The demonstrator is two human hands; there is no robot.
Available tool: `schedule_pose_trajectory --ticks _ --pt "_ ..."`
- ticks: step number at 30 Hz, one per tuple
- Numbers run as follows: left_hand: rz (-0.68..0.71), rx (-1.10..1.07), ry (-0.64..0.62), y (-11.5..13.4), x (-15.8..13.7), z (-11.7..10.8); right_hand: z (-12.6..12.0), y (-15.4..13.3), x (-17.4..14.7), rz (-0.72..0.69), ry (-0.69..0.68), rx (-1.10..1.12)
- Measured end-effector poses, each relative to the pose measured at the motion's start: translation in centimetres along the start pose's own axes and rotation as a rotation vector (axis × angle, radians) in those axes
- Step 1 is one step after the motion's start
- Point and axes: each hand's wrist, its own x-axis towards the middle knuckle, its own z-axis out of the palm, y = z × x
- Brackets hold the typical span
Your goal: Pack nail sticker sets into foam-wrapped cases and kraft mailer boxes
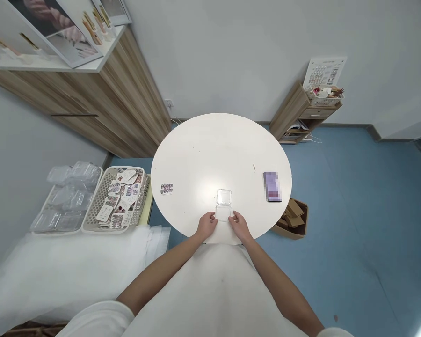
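Note:
A small clear plastic box (223,213) lies on the white oval table (217,145) near its front edge. Its hinged lid (224,196) is laid back flat, pointing away from me. My left hand (206,225) grips the box's left side with curled fingers. On the opposite side, my right hand (240,226) holds the right edge between thumb and fingers. Nothing shows inside the box. To the left on the table lies a card of press-on nails (166,188), its dark, shiny pieces set in two rows.
A purple, blurred-out rectangular object (272,186) lies at the table's right. Left of the table stand a basket of nail cards (98,201) and a basket of clear boxes (70,199). A carton of cardboard pieces (294,219) sits on the floor at right.

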Motion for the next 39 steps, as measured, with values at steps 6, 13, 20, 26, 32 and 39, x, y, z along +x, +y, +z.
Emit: schedule_pose_trajectory --ticks 6,13,20,26,32,39 --pt "-0.052 -0.096 0.029 0.5 -0.3 0.7 0.0 0.3 0.6 0.119 -0.004 0.042" --pt "-0.105 -0.146 0.100 1.9 0.3 0.8 -0.8 -1.3 2.3 0.105 -0.063 0.038" --pt "-0.125 -0.176 0.150 1.8 0.1 1.5 -1.3 -1.0 2.4 0.096 -0.122 0.056" --pt "-0.146 -0.182 0.142 1.7 -0.1 1.6 -1.8 -0.6 2.4 0.101 -0.142 0.039" --pt "-0.121 -0.169 0.137 -0.4 -1.2 -0.7 -0.7 -2.7 1.8 -0.099 0.060 -0.026" --pt "0.029 0.068 0.331 -5.0 -0.7 -10.4 6.0 -7.0 3.2 -0.228 -0.206 -0.198"
